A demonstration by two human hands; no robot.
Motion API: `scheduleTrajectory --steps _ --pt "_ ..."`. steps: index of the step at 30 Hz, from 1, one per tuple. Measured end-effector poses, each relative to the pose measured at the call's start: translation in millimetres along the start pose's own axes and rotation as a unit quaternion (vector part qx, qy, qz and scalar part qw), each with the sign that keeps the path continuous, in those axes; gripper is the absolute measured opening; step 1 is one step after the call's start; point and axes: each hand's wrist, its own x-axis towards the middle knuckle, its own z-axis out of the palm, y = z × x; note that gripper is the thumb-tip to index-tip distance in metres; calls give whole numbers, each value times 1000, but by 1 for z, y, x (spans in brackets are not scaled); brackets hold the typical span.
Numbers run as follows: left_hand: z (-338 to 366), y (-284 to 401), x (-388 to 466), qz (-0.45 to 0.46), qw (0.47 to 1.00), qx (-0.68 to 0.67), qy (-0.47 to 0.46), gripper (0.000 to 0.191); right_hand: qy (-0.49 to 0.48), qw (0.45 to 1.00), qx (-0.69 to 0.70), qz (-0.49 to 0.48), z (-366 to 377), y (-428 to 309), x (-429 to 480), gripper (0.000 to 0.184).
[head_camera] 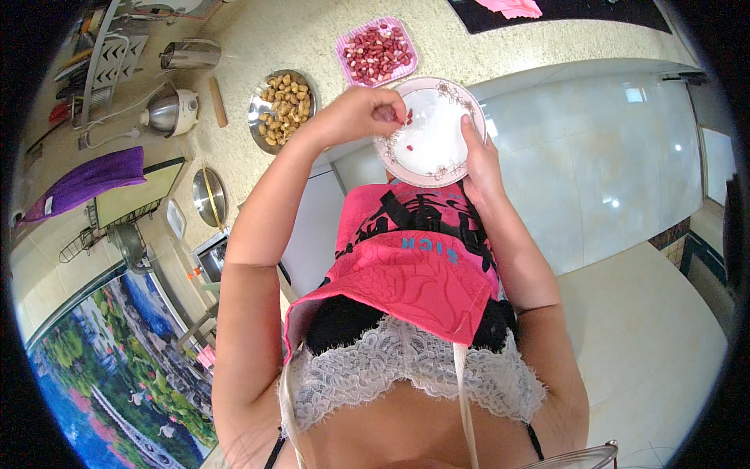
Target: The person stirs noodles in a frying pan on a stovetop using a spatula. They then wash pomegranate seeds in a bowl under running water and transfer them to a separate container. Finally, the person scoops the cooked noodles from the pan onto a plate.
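Observation:
My right hand grips the right rim of a white plate with a pink, flower-patterned border, thumb on top. The plate is held in front of the counter edge. Over its left side, my left hand has its thumb and fingertips drawn together. A few small red pieces show right at those fingertips; whether they are pinched or lie on the plate is unclear. Another red bit rests lower on the plate. Just beyond, a pink striped tray holds many red-skinned peanut kernels.
A steel bowl of unshelled peanuts stands left on the speckled counter. Farther left are a rolling pin, a small steel-and-white appliance and a steel lid. A black cooktop lies at the upper right.

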Motion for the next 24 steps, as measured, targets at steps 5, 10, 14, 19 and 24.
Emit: scheduleTrajectory --steps 5,10,14,19,24 --pt "-11 -22 19 44 997 -68 -1 9 13 999 30 2 2 0 9 51" --pt "-53 -44 52 -8 989 13 150 13 22 999 38 2 4 -3 8 51" --pt "-63 -43 61 3 934 310 177 23 22 999 35 -16 7 -2 8 51" --pt "-6 -30 42 279 911 278 117 33 37 999 20 -11 10 -1 4 51" --pt "23 -36 32 247 915 318 12 51 19 999 44 -16 11 5 1 50"
